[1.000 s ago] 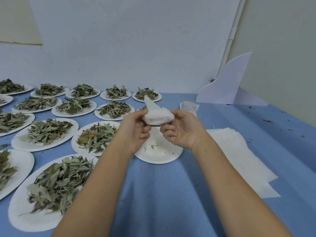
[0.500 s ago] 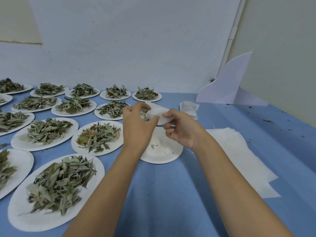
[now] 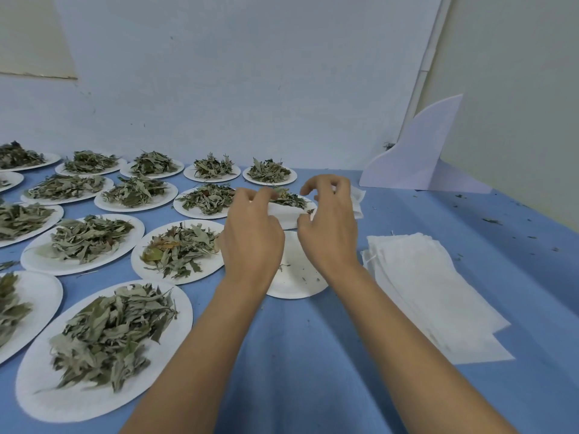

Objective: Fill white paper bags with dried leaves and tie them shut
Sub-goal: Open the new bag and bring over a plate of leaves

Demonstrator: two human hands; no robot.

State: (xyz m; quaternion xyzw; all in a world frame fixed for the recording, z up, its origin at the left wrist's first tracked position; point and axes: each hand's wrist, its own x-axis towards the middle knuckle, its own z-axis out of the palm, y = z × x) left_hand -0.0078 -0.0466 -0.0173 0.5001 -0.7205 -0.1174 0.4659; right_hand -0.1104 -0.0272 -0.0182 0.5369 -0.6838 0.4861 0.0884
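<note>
While left hand (image 3: 252, 236) still pinches the bag (image 3: 286, 214), right hand (image 3: 330, 230) has lifted its fingers, grip unclear.

Forearms forward — left grip (image 3: 250, 233), right grip (image 3: 329, 227) close together, fingers curled.

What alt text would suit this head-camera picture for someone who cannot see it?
A person's left hand grips a white paper bag and the right hand touches its other end, above a nearly empty paper plate. Plates of dried leaves cover the blue table on the left; empty bags lie stacked right.
</note>
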